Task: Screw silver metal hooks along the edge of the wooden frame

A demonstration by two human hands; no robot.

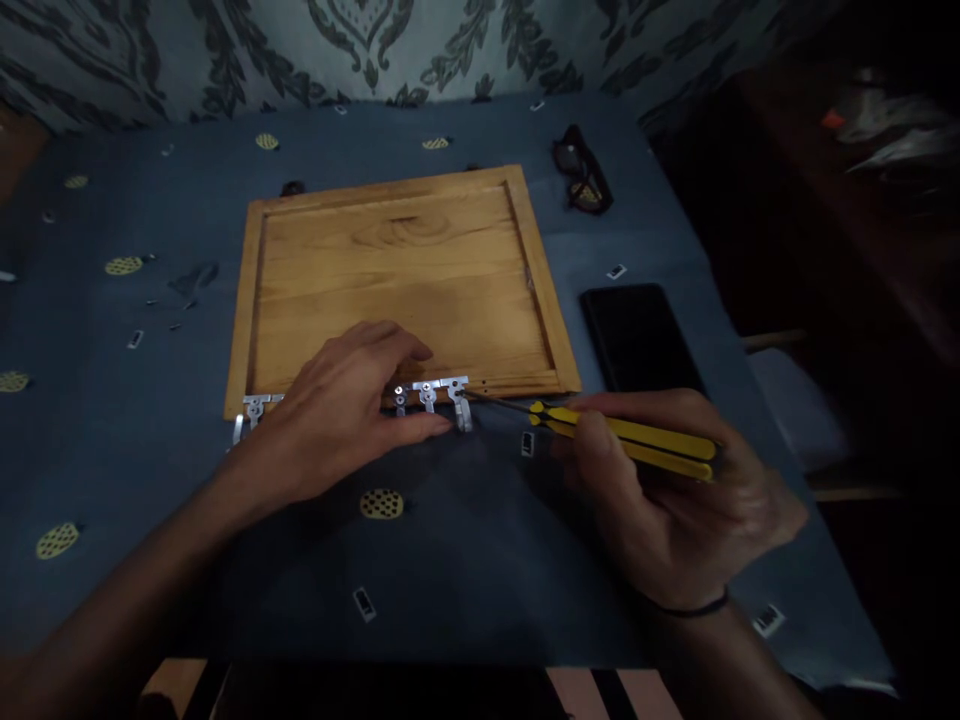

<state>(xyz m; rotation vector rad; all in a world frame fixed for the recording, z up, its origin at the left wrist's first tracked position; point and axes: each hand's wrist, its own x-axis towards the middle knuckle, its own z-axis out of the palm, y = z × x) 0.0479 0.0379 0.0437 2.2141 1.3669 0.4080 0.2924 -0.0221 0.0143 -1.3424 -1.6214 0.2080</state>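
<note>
A framed wooden board (405, 290) lies on the cloth, with a silvery metal hook rail (427, 387) along its near edge. My left hand (337, 410) straddles the rail's middle and hides part of it. Its thumb is on the near side and its fingers are over the board, steadying the rail. Wrapped round a yellow-and-black screwdriver (630, 435) is my right hand (675, 510). The screwdriver's thin shaft points left, and its tip meets the rail's right end by the last hook. Screw heads show on the rail's other plates.
The table has a blue cloth (465, 570) with pineapple prints. A black phone (641, 335) lies right of the board, with dark glasses (581, 170) beyond it. Several small screws (176, 325) are scattered on the left near a crumpled clear scrap (193, 278). Patterned fabric (375, 50) borders the back.
</note>
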